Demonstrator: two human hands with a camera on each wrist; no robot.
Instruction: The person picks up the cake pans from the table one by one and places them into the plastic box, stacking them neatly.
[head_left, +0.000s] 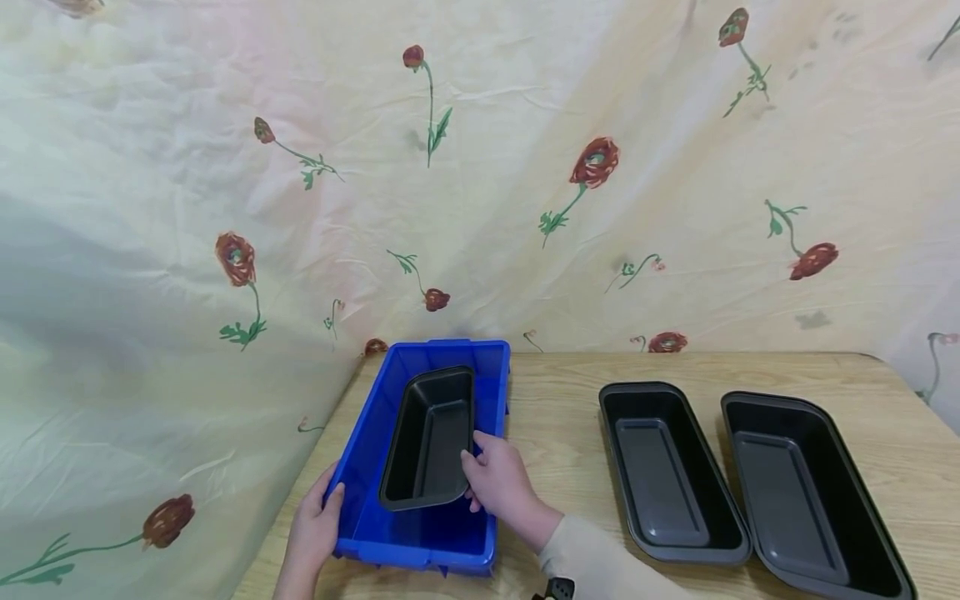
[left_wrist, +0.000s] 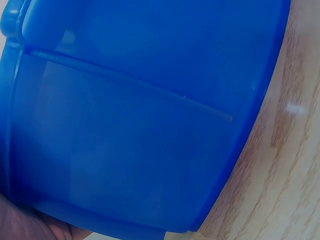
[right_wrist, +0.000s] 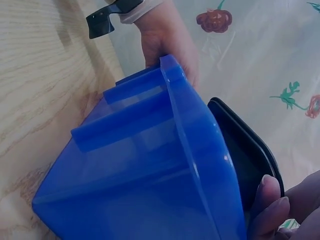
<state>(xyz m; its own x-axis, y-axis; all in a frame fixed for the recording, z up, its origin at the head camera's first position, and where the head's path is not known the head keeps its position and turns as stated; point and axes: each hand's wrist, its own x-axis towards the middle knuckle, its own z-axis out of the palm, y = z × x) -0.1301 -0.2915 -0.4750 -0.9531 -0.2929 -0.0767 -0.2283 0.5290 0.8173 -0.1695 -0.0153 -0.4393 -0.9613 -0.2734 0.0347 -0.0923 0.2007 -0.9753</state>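
A blue plastic bin (head_left: 420,546) stands on the table, and a dark loaf pan (head_left: 431,442) is inside its opening, tilted a little. My right hand (head_left: 501,479) pinches the pan's right edge between thumb and fingers; in the right wrist view, fingertips (right_wrist: 270,200) show on the pan's rim beside the bin wall. My left hand (head_left: 315,525) grips the bin's left rim near the front corner, thumb on the inner side. In the left wrist view, the bin's outer wall (left_wrist: 110,140) fills most of the picture, and only part of that hand shows.
Two more dark loaf pans, a nearer-to-bin one (head_left: 663,475) and a far-right one (head_left: 806,492), stand side by side on the wooden table (head_left: 555,417). Behind the table hangs a flowered cloth (head_left: 480,208), which also runs down the left side.
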